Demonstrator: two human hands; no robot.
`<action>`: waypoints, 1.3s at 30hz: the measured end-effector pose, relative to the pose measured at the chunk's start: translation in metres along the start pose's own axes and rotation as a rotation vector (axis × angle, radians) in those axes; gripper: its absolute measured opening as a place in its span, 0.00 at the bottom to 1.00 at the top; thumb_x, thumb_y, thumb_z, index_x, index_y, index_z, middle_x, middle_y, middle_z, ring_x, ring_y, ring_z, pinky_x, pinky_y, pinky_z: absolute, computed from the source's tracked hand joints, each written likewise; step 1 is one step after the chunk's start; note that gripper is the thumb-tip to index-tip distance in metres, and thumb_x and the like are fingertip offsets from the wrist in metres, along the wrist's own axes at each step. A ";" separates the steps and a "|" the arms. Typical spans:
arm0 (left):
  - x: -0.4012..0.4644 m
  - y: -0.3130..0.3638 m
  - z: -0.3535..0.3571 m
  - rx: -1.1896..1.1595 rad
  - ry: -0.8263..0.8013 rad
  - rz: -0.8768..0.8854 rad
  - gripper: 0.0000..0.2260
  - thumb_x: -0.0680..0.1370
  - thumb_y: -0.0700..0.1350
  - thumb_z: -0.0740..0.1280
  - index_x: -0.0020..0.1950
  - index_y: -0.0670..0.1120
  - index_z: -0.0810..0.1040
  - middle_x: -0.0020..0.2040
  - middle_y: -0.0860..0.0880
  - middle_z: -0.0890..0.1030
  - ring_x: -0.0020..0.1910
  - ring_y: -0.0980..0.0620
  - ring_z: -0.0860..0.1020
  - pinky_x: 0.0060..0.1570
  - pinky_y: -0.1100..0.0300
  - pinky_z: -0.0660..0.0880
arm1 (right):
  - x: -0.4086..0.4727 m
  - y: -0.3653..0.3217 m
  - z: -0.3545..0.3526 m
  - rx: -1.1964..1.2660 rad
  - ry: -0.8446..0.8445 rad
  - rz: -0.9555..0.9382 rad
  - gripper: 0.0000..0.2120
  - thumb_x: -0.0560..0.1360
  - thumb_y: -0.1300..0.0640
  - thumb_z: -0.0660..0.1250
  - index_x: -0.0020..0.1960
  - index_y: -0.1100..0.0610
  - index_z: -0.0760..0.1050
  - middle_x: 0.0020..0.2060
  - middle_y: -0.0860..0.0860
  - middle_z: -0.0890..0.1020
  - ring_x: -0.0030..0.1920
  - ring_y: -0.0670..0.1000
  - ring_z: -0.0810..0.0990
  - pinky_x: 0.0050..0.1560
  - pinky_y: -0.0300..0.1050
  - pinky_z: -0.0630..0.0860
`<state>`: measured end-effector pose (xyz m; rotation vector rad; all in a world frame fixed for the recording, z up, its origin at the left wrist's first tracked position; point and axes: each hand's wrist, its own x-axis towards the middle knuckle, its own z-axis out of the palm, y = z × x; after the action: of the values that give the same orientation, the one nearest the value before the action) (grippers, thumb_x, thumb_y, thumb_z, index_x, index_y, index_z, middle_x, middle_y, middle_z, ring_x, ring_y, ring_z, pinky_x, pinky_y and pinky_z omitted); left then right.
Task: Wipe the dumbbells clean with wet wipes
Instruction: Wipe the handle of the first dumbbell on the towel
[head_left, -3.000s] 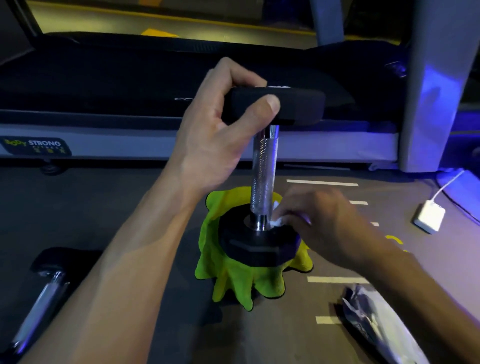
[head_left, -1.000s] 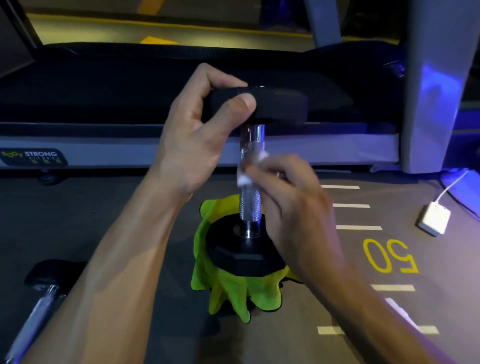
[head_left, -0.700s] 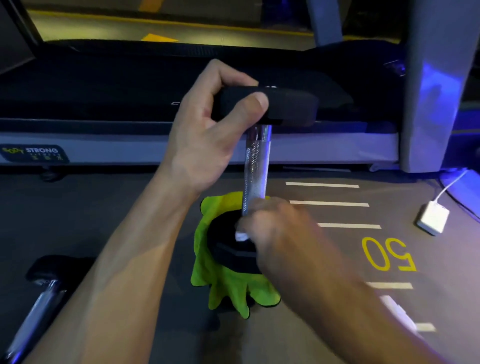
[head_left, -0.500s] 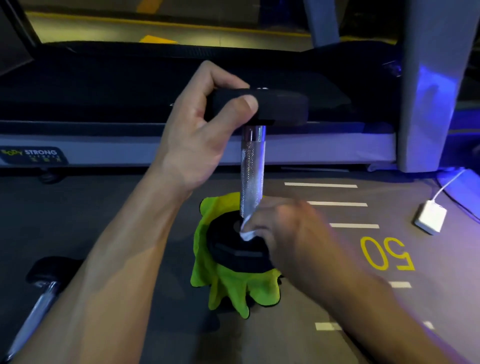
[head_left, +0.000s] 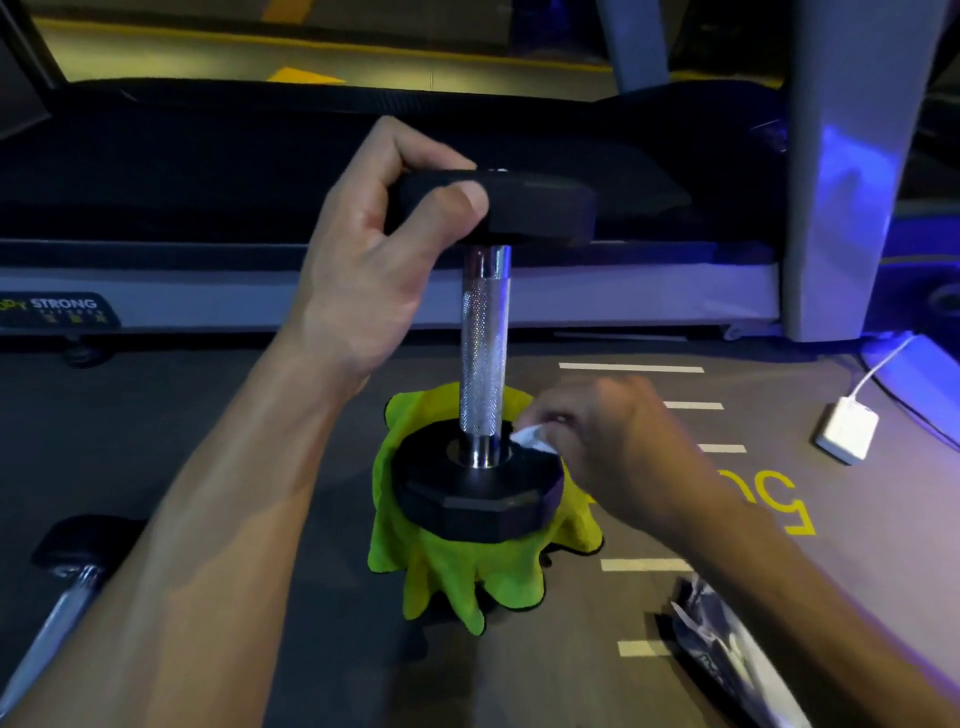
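Note:
A black dumbbell (head_left: 483, 338) with a knurled chrome handle stands upright, its lower head on a yellow-green cloth (head_left: 441, 577) spread on the floor. My left hand (head_left: 374, 249) grips the upper head by its left edge, thumb in front. My right hand (head_left: 613, 447) pinches a white wet wipe (head_left: 532, 435) against the top face of the lower head, just right of the handle's base. A second dumbbell (head_left: 62, 587) lies on the floor at the far left, partly cut off by the frame.
A treadmill (head_left: 208, 218) runs across the back, its grey upright post (head_left: 852, 156) at the right. A white power adapter (head_left: 847, 429) with a cable lies on the floor to the right. A dark wipes packet (head_left: 727, 654) lies at the lower right.
My right hand slid the wipe down the chrome handle from near the top to its base, and now presses it on the lower head, right of the handle. My left hand kept its grip.

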<state>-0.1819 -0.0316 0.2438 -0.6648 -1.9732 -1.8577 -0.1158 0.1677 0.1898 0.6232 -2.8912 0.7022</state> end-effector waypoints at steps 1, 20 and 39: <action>0.000 0.000 0.000 0.002 -0.002 0.010 0.06 0.75 0.51 0.68 0.50 0.52 0.76 0.43 0.61 0.79 0.45 0.61 0.75 0.49 0.63 0.71 | -0.001 0.001 -0.005 0.103 0.058 0.039 0.08 0.77 0.61 0.71 0.46 0.50 0.86 0.42 0.42 0.86 0.44 0.43 0.82 0.45 0.42 0.77; 0.001 -0.001 -0.002 0.025 0.066 -0.044 0.05 0.74 0.54 0.67 0.48 0.57 0.76 0.42 0.64 0.79 0.44 0.66 0.75 0.45 0.71 0.70 | -0.002 -0.021 0.030 0.311 0.339 -0.100 0.06 0.75 0.64 0.76 0.48 0.54 0.87 0.45 0.43 0.84 0.46 0.38 0.81 0.47 0.31 0.73; 0.000 -0.003 -0.003 0.038 0.066 -0.017 0.06 0.75 0.54 0.69 0.49 0.56 0.77 0.44 0.60 0.78 0.47 0.58 0.74 0.50 0.58 0.70 | 0.023 -0.027 0.029 0.614 0.613 0.033 0.09 0.77 0.66 0.72 0.52 0.53 0.83 0.49 0.43 0.84 0.52 0.43 0.84 0.54 0.42 0.81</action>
<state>-0.1838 -0.0349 0.2416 -0.5700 -1.9725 -1.8233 -0.1259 0.1242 0.1792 0.3162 -2.1122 1.4961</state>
